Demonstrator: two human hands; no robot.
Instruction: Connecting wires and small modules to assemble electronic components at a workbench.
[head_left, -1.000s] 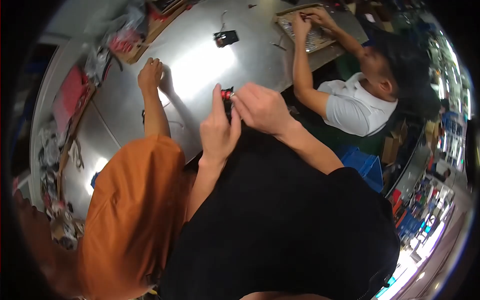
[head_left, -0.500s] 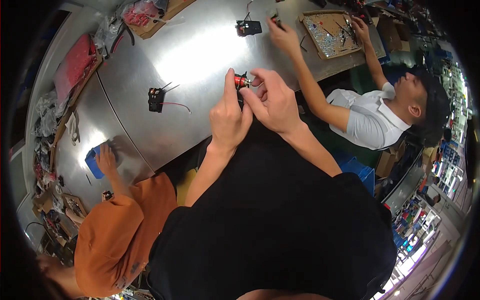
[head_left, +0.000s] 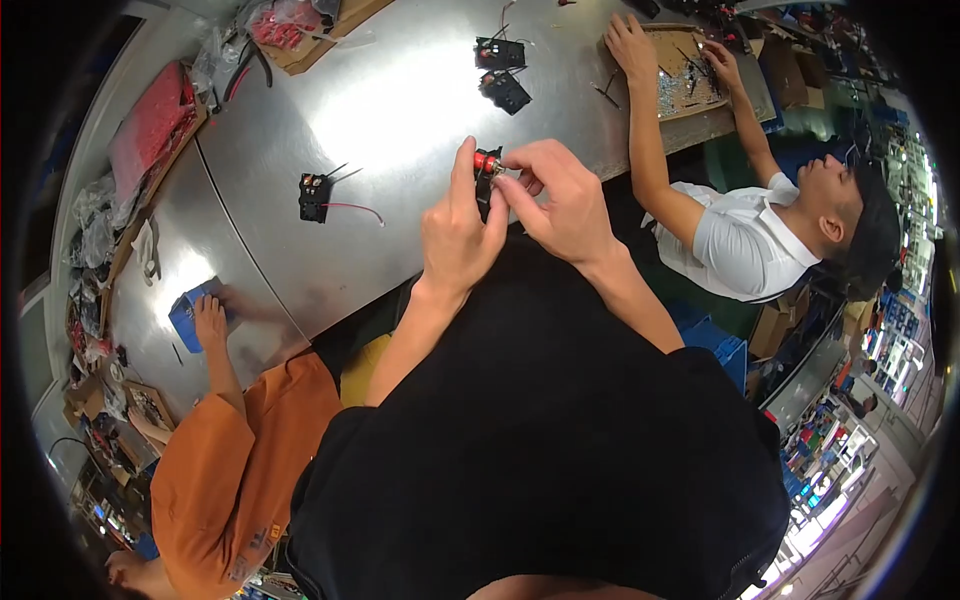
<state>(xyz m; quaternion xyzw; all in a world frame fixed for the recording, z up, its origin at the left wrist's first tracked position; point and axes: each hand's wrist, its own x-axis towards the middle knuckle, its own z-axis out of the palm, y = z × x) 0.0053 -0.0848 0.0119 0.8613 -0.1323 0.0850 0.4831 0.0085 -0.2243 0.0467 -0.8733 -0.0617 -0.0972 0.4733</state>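
Over the near edge of the metal table, my left hand (head_left: 455,235) is closed around a small black part (head_left: 487,190) with a red cylinder (head_left: 486,161) on its upper end. From the other side, my right hand (head_left: 562,200) has its thumb and forefinger at the small metal tip beside the red cylinder; its fingertips partly hide that tip. To the left on the table lies a black box-shaped assembly (head_left: 314,198) with thin wires, one of them red. Two similar black assemblies, one (head_left: 499,53) and another (head_left: 505,92), lie close together farther away.
At right, a co-worker in a white shirt (head_left: 735,240) has both hands at a shallow cardboard tray (head_left: 672,110) of small metal pieces. A person in orange (head_left: 215,470) at left touches a blue box (head_left: 188,318). Pliers (head_left: 245,75) lie near bagged parts at the back left.
A second black assembly now lies by the far one. The white-shirted co-worker's nearer hand has moved right, from above the table to the tray. My right fingers have shifted slightly around the metal tip.
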